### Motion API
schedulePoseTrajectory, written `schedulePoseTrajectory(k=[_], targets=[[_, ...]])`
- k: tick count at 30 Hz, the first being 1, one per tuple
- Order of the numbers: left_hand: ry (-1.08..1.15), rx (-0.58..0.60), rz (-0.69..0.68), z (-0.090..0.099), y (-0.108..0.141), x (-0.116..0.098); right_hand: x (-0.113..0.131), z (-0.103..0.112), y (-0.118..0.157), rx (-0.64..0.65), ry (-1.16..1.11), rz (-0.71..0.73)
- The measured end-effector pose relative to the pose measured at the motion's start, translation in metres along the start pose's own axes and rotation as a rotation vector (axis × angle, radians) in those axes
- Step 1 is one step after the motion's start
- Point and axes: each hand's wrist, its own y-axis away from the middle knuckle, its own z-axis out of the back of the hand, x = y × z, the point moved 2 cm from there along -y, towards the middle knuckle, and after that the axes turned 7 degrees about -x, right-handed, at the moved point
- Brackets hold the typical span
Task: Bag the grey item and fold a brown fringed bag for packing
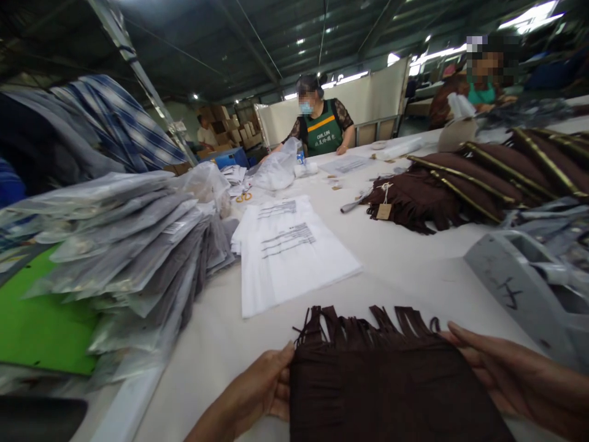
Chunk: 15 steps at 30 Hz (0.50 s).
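Note:
A dark brown fringed bag (pixel 386 393) lies between my two hands at the bottom of the head view, its strips of fringe pointing away from me. My left hand (pixel 262 393) grips its left edge, thumb on top and fingers curled at the side. On the opposite edge, my right hand (pixel 510 374) holds the bag with the thumb up and the fingers partly behind it. The lower part of the bag runs out of view. Just beyond the fringe is a stack of clear printed plastic bags (pixel 294 258) on the white table (pixel 221 331).
Bagged grey goods (pixel 138 245) are piled at left, beside a green board (pixel 41 313). More brown fringed bags with gold zips (pixel 497 172) lie at right, behind a grey tape-dispenser-like box (pixel 519 288). Orange-handled scissors (pixel 243 197) rest farther back. An aproned person (pixel 324 129) stands across the table.

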Motion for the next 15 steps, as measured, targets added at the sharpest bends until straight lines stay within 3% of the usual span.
schedulePoseTrajectory(k=[6, 12, 15], targets=[[0.037, 0.290, 0.026, 0.004, -0.022, -0.019, 0.016, 0.009, -0.023, 0.134, 0.109, 0.097], [0.056, 0.480, 0.080, -0.006, -0.048, -0.038, 0.034, -0.010, -0.038, 0.419, 0.105, 0.026], [0.015, 0.540, 0.090, -0.013, -0.061, -0.046, 0.036, -0.017, -0.046, 0.490, 0.055, 0.015]])
